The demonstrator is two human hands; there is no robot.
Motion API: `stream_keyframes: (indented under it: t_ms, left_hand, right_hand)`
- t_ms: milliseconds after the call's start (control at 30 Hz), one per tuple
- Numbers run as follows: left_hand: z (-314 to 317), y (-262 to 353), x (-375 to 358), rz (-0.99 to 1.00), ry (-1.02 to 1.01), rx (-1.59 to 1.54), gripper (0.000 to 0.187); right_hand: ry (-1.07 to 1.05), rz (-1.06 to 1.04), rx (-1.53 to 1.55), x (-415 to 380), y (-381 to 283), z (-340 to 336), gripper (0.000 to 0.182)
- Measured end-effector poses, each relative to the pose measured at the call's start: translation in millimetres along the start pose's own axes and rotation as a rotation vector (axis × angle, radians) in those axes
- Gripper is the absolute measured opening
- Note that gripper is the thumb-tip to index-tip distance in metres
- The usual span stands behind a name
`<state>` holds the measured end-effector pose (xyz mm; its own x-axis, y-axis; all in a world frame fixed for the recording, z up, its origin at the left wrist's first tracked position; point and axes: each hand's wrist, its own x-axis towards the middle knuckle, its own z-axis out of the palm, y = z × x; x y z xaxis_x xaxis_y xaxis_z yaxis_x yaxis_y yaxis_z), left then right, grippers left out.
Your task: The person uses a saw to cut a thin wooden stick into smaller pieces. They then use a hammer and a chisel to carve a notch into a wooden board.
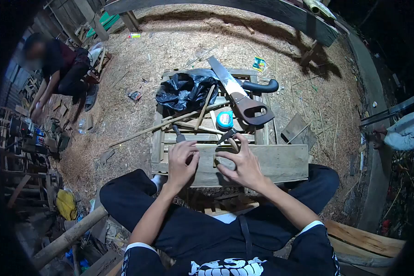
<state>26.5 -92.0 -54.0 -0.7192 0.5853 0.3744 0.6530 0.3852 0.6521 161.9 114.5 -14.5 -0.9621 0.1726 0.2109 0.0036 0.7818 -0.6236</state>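
Note:
My left hand [182, 164] hovers over the left part of a flat wooden plank [280, 162], its fingers curved and the thumb apart, with nothing visible in them. My right hand [242, 164] is over the plank's middle. The handle of a small hammer [226, 135] runs in among its raised fingers, the dark head pointing left. Its thumb and index finger come close together at a small brownish bit on the plank. Just beyond are a turquoise tape measure [224, 119] and a dark-handled tool [179, 134] lying on a slatted wooden stand [157, 138].
A handsaw [242, 95], a black plastic bag [185, 92], thin sticks [205, 106] and a dark curved handle [262, 86] lie on the stand. Wood shavings cover the floor. Another person [62, 69] crouches at the left. A long beam [225, 9] crosses the back.

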Motion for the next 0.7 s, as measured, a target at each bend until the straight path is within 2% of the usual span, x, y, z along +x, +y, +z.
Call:
stream_keyframes:
  t_ms: [67, 133, 367, 533, 700]
  left_hand:
    - [-3, 1, 0, 0.158, -0.005, 0.171, 0.011]
    - [2, -6, -4, 0.117, -0.041, 0.116, 0.012]
    - [5, -13, -6, 0.063, -0.06, -0.017, 0.022]
    - [0, -13, -16, 0.1, -0.045, 0.027, 0.026]
    - [-4, -17, -27, 0.051, -0.007, -0.021, 0.022]
  right_hand:
    - [-0.02, -0.002, -0.034, 4, -5, 2, 0.041]
    - [-0.053, 0.009, -0.072, 5, -5, 8, 0.049]
    - [-0.081, 0.113, -0.118, 5, -9, 15, 0.049]
    - [-0.105, 0.093, -0.105, 9, -13, 17, 0.05]
    - [-0.106, 0.014, -0.09, 21, -27, 32, 0.046]
